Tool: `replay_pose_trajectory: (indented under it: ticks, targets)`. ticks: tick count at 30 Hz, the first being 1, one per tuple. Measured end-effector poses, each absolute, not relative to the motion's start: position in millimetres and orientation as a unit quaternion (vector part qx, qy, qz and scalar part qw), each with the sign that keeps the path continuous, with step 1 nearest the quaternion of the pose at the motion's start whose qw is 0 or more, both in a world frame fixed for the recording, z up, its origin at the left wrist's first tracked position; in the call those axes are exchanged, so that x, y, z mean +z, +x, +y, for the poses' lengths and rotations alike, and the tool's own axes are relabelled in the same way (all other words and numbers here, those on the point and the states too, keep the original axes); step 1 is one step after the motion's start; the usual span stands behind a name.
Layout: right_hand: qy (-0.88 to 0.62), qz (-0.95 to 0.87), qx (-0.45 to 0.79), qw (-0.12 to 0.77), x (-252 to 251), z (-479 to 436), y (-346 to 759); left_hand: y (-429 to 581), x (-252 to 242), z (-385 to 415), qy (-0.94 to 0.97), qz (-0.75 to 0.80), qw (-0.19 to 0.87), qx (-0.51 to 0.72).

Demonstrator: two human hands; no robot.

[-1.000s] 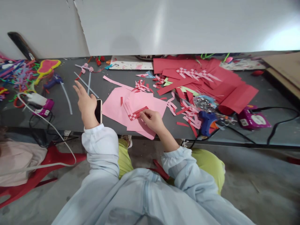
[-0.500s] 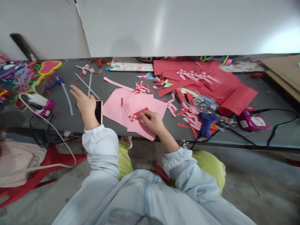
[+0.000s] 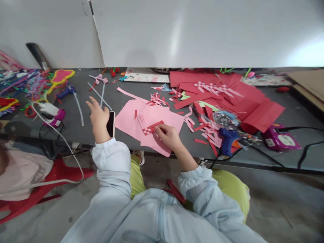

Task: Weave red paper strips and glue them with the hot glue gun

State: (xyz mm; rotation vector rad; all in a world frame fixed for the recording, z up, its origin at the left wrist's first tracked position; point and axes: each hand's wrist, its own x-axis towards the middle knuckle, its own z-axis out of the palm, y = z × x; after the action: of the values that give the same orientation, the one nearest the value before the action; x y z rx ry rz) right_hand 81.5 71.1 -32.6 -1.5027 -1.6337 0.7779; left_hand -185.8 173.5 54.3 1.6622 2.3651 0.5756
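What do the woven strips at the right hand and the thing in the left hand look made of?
Woven strips: thin matte paper, red and pink, flat with cut edges. Phone in the left hand: glossy dark glass face, pale case, likely plastic.

We have a single view, from a camera worn on the head, looking forward and steeply down. Closest to us, along the bottom edge, lie the pale sleeves [image 3: 111,162] and lap. The left hand [image 3: 100,118] and right hand [image 3: 168,135] sit mid-frame at arm's reach, over the near edge of the tabletop [image 3: 296,98]. That tabletop spans our whole width; a white wall [image 3: 202,30] fills the top, and the floor [image 3: 278,202] shows lower right.
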Motion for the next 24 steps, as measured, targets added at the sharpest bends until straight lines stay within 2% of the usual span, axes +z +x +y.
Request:
replay_pose_trajectory:
  ticks: [24]
  targets:
    - [-0.602,-0.631,0.305,0.384,-34.3,70.3,83.0,-181.7,51.7,173.6,0.562,0.795,0.130,0.187]
